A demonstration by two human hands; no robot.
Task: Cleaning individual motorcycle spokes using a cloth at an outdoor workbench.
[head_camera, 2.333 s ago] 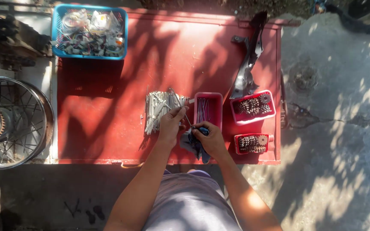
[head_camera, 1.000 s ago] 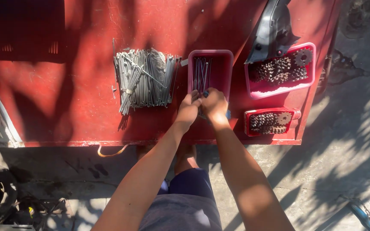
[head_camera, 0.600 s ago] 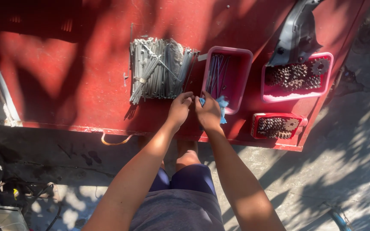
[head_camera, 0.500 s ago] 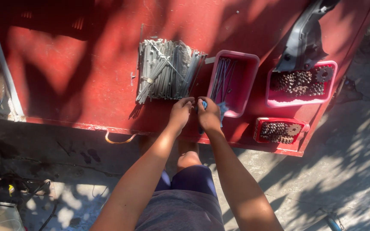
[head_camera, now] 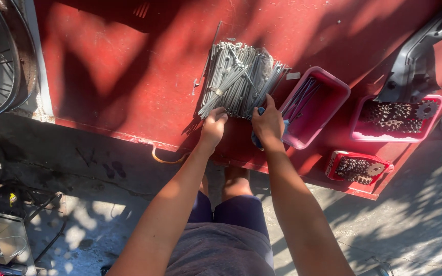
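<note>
Red metal table (head_camera: 129,76) with spoke bundle (head_camera: 239,79), pink tray (head_camera: 333,97) and two red sprocket trays (head_camera: 400,135).

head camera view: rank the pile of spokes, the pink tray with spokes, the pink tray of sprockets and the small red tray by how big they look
1. pile of spokes
2. pink tray with spokes and pink tray of sprockets: look alike, and the black part covers some of the second, so no ranking between them
3. small red tray, clearly smallest
</note>
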